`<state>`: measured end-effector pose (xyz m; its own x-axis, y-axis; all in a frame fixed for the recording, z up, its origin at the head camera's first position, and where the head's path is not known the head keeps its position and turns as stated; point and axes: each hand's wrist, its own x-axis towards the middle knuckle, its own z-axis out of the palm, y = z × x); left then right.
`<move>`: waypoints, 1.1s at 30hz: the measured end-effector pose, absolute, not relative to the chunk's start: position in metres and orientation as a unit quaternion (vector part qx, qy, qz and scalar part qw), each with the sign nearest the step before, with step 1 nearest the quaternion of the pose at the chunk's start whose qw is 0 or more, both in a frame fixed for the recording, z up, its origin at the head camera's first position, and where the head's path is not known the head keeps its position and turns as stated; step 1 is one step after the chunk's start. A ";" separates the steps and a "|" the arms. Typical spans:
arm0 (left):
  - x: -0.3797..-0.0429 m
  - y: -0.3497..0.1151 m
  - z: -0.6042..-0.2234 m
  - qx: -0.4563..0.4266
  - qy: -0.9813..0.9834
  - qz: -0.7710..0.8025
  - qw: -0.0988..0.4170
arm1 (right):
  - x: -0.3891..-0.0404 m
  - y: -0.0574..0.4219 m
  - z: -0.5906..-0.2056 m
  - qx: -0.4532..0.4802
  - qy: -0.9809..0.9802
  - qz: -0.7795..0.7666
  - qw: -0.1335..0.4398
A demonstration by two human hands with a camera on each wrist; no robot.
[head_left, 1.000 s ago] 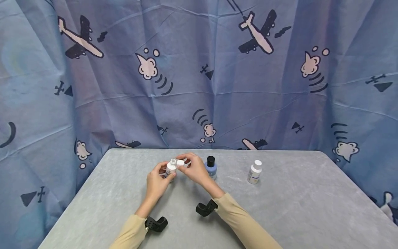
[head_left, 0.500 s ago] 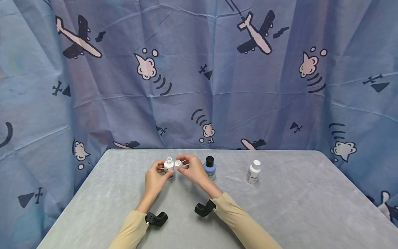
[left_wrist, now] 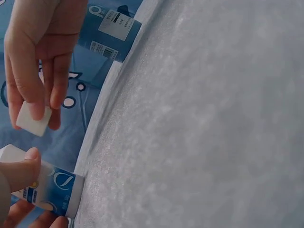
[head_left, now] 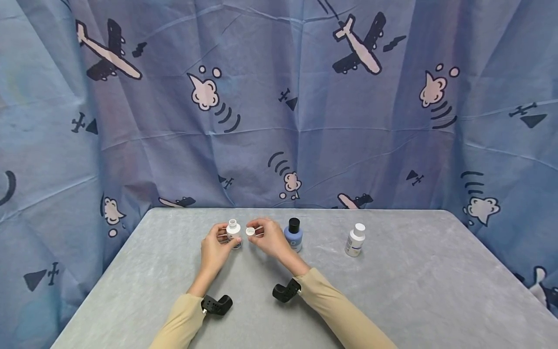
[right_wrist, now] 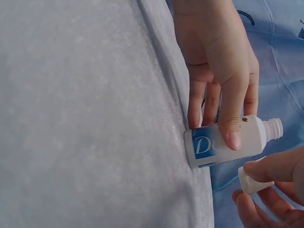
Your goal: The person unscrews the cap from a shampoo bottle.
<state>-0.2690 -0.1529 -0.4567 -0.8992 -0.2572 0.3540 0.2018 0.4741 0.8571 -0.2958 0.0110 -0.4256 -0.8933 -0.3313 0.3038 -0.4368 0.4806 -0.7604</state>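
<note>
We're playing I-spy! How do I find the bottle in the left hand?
On the grey table, look toward the far edge. The left hand holds a white bottle there. Only that one is uncapped; the blue bottle and other white bottle are capped.

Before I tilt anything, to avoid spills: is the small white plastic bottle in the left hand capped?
No, its threaded neck is bare, and the right hand holds a round white plastic cap beside it.

A blue-labelled white bottle [right_wrist: 248, 141] and a white cap [head_left: 250, 231] are contrasting with a mottled grey table [head_left: 414, 291]. Toward its far edge, a black lid [head_left: 294, 224] is topping a blue bottle [head_left: 293, 238]. Pink-and-black planes [head_left: 361, 50] are dotting the blue curtain [head_left: 253, 48].
</note>
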 end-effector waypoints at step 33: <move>-0.274 -0.163 -0.454 -0.021 -0.822 -0.535 0.196 | -0.307 0.000 -0.443 0.212 -0.908 0.360 0.016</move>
